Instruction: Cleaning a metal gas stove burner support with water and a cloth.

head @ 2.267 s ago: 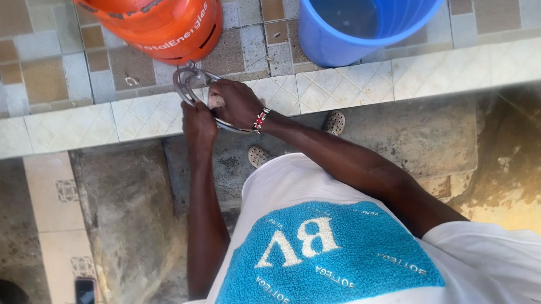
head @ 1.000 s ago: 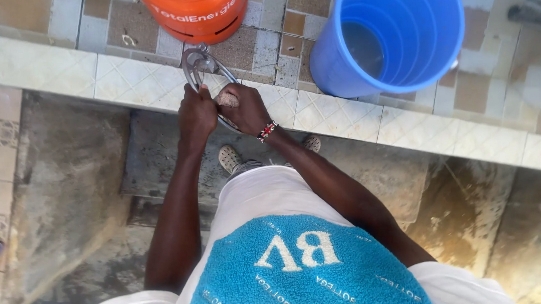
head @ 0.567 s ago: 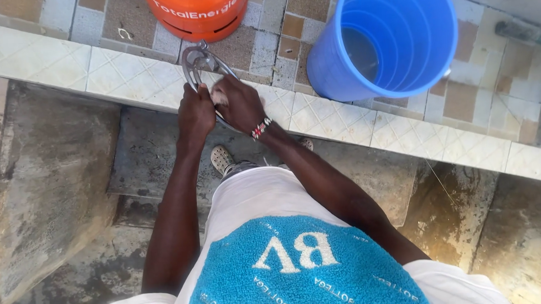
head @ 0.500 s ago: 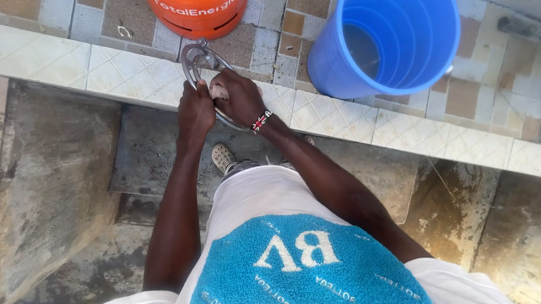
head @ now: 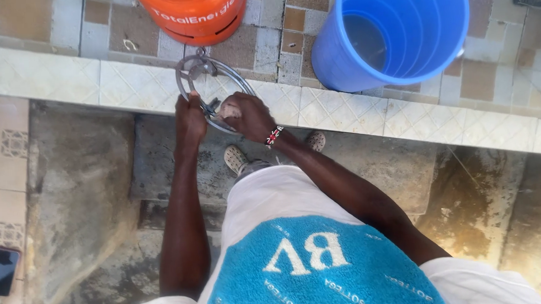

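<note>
— Moved since a moment ago? Hardly: both hands still on the round grey metal wire ring stand [head: 208, 87], same spot on the tiled ledge [head: 44, 77].

— Left hand [head: 189, 116]?

— Closed over the near rim of the ring, fingers wrapped tight around the wire.

— Right hand [head: 247, 115]?

— Just beside it, fingers curled shut, gripping the ring and pressing a small pale lump against it. Beaded band [head: 273, 136] on that wrist.

— Where is the ring?

— Lying on the pale ledge, its far edge close to the orange metal gas bottle [head: 192, 13].

— Anything else near?

— Big blue plastic bucket [head: 394, 31] to the right, well apart from the hands. Dark flat phone [head: 0, 271] on the floor, far left.
</note>
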